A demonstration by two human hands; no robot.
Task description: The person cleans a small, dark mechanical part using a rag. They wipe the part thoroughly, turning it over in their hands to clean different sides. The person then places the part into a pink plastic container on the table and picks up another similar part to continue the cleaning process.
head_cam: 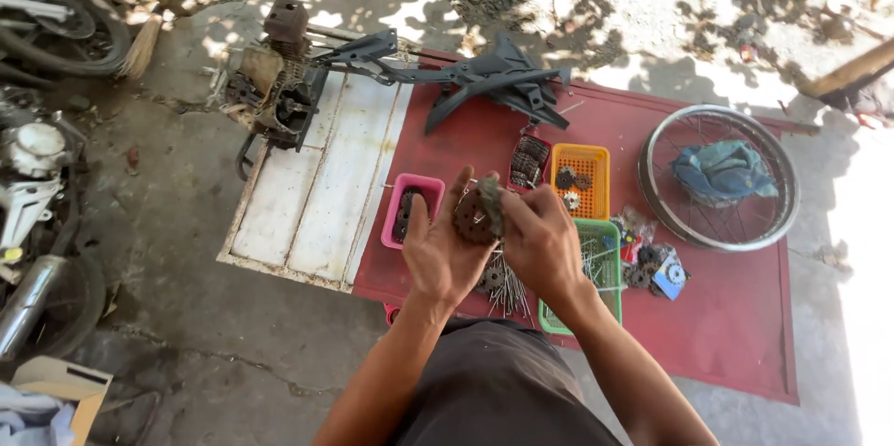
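Observation:
My left hand holds a dark, rusty toothed sprocket up in front of me, palm toward me. My right hand presses a grey rag against the sprocket's upper right edge. Both hands hover above a red board on the ground. Directly under them lie a bundle of thin metal spokes and more small sprockets, partly hidden by my hands.
On the board: a pink basket, an orange basket, a green basket, a spoked wheel rim with a blue cloth, black plastic fairing parts. An engine sits on a white panel. Motorcycle parts lie at left.

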